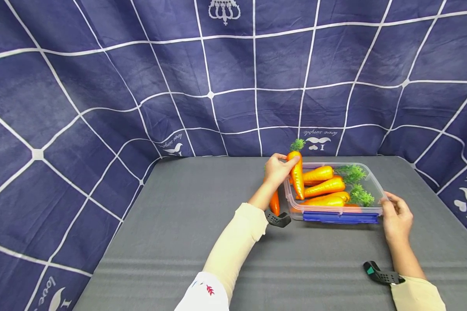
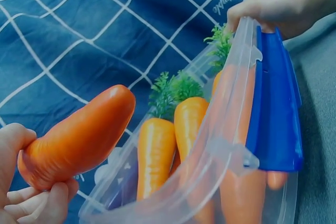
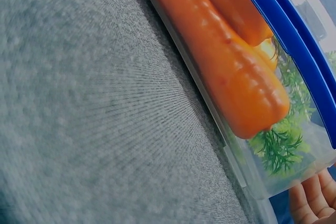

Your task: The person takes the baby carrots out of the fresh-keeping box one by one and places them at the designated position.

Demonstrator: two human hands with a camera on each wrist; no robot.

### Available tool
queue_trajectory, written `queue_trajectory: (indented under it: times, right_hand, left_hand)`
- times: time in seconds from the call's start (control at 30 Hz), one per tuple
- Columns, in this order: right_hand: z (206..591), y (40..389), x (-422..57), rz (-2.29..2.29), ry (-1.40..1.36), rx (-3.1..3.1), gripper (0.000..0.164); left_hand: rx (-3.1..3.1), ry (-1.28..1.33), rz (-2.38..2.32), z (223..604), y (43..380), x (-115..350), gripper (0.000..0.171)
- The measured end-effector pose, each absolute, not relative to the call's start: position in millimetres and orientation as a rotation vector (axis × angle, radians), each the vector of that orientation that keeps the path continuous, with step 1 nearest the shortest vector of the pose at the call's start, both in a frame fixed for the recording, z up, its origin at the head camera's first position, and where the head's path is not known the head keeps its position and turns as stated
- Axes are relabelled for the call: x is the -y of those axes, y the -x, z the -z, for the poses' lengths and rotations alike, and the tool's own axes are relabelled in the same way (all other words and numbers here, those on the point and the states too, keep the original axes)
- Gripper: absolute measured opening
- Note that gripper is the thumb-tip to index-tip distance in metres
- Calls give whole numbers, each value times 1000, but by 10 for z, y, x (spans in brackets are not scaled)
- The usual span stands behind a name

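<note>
A clear rectangular plastic box [image 1: 336,209] of orange tapered carrots [image 1: 324,188] sits on the flat grey desk [image 1: 187,216]: a loose carrot [image 1: 274,204] to its left, a held carrot [image 1: 297,178] in the left hand [image 1: 277,168] above its left side, the right hand [image 1: 398,218] at its right end, blue gridded cloth [image 1: 233,108] behind.

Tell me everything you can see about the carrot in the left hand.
The carrot is bright orange and shiny, faintly ridged, tapering from a thick top to a blunt tip, with a tuft of feathery green leaves. It looks like plastic. The left hand pinches it near the thick end, leaves up and tip down, tilted slightly. In the head view it overlaps the left end of the clear box; whether they touch is unclear.
</note>
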State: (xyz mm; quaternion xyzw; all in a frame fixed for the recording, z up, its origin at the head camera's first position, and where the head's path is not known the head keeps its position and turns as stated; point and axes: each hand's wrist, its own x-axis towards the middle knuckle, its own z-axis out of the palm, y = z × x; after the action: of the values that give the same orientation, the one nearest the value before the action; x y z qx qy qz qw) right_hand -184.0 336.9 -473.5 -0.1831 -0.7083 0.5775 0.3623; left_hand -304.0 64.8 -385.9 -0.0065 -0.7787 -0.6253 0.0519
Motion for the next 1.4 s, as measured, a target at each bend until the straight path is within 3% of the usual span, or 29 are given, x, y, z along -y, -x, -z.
queue_trajectory:
  times: [1.4]
  right_hand:
    - [4760,1854,-3411,-1499,517,1842,32]
  left_hand:
    - [2340,-140,1945,4451,3082,116,45]
